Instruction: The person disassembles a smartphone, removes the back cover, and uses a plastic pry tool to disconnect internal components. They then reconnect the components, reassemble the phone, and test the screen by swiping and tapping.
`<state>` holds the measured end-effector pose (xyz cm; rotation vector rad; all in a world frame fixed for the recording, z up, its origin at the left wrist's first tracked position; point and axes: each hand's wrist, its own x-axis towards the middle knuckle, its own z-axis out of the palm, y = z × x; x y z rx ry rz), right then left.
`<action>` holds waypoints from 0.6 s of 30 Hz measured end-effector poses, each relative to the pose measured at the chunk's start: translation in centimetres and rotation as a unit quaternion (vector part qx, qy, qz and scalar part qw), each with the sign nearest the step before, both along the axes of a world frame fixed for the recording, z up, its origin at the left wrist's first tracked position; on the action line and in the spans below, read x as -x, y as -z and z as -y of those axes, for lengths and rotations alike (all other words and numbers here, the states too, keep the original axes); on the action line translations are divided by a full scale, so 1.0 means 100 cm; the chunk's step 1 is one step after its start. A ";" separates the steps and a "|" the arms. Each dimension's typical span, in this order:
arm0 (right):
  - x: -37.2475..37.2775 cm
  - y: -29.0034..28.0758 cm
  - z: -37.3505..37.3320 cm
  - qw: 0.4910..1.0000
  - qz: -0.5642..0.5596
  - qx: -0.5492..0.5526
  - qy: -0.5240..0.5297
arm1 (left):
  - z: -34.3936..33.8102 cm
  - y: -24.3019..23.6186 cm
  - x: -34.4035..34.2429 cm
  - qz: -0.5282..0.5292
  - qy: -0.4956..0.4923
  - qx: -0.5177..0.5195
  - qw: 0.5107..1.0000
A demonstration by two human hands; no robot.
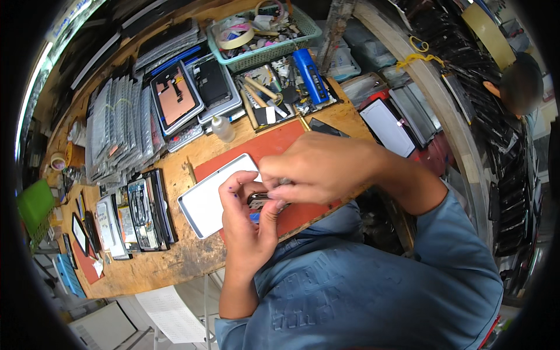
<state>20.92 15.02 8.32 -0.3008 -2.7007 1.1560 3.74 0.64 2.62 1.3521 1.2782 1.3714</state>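
My left hand (251, 219) is closed around a small dark piece (257, 202) with a shiny rim, mostly covered by my fingers. A bit of blue shows just below it. Over it, my right hand (318, 169) is bent with its fingertips pinched together beside my left thumb. Something small and grey seems to sit in that pinch, too hidden to name. Under and left of my hands lies a white rectangular panel (204, 201) with a grey rim, like a tablet's cover. It rests partly on a red-brown mat (274, 143).
Beyond the mat stand a small translucent bottle (223, 129), a blue tool (310, 76) and a green basket (262, 55) of tapes and parts. Bubble-wrapped stacks (122, 125) and opened devices (146, 210) fill the wooden bench's left. Another person's head (521, 84) appears at far right.
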 end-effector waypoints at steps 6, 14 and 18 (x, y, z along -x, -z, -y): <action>0.008 0.013 -0.017 0.985 -0.042 0.165 0.039 | 0.024 0.014 0.014 -0.209 -0.014 -0.227 0.951; 0.074 0.078 0.006 0.991 -0.010 -0.104 0.089 | 0.064 0.041 0.019 -0.032 -0.095 -0.289 0.952; 0.086 0.081 0.014 0.979 0.056 -0.184 0.073 | 0.064 0.045 0.024 -0.016 -0.079 -0.292 0.953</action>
